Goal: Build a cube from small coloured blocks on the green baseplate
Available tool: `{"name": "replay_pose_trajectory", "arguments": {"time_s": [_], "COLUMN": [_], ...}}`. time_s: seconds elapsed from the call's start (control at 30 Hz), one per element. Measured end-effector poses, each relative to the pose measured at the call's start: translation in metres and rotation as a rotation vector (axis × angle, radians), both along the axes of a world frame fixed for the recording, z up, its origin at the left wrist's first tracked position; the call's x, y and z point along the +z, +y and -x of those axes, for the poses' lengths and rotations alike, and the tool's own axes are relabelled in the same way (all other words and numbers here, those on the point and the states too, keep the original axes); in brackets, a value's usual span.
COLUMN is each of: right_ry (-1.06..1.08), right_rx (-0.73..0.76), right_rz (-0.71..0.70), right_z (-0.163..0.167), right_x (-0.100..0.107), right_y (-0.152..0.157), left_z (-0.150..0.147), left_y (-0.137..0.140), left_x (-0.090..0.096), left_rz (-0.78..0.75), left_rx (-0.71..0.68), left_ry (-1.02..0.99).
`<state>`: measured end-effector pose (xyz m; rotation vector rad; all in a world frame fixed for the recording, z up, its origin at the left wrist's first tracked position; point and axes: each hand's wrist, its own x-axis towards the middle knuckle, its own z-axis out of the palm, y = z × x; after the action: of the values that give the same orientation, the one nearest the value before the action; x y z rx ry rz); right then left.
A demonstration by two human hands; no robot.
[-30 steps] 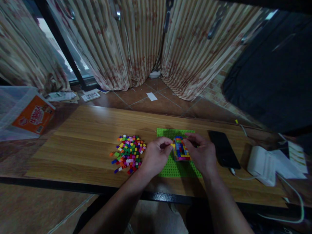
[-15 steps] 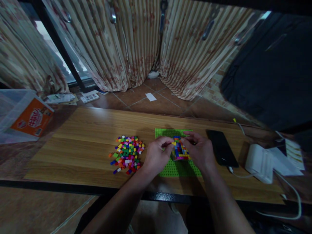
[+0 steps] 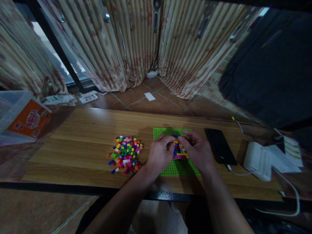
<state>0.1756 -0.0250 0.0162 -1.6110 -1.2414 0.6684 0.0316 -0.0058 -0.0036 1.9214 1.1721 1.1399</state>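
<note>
Indoors, curtains (image 3: 133,48) hang beyond a wooden table (image 3: 83,143) where left hand (image 3: 158,155) and right hand (image 3: 200,152) grip joined bricks (image 3: 181,154).

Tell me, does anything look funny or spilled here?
Yes: a white paper lies by itself on the tiled floor beyond the table, as if dropped. The loose bricks look messy, but they're piled on the table, with none visible on the floor.

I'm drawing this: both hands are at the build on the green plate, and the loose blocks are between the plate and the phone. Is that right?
No: the loose blocks lie left of the green plate; the phone is to its right, as the head view shows. The left hand and right hand are at the build.
</note>
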Motion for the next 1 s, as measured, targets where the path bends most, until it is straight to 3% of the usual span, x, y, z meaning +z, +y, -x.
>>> {"name": "replay_pose_trajectory", "arguments": {"time_s": [0.73, 1.0], "right_ry": [-0.026, -0.154], "right_rx": [0.010, 0.017], "right_rz": [0.046, 0.069], "right_z": [0.0038, -0.0002], "right_x": [-0.0008, -0.0042], "right_y": [0.0021, 0.0017], "left_z": [0.0011, -0.0004], "left_y": [-0.0033, -0.0056], "left_x": [-0.0017, -0.0029], "left_rz": [0.074, 0.103], "left_rx": [0.026, 0.019], "left_ry": [-0.063, -0.073]}}
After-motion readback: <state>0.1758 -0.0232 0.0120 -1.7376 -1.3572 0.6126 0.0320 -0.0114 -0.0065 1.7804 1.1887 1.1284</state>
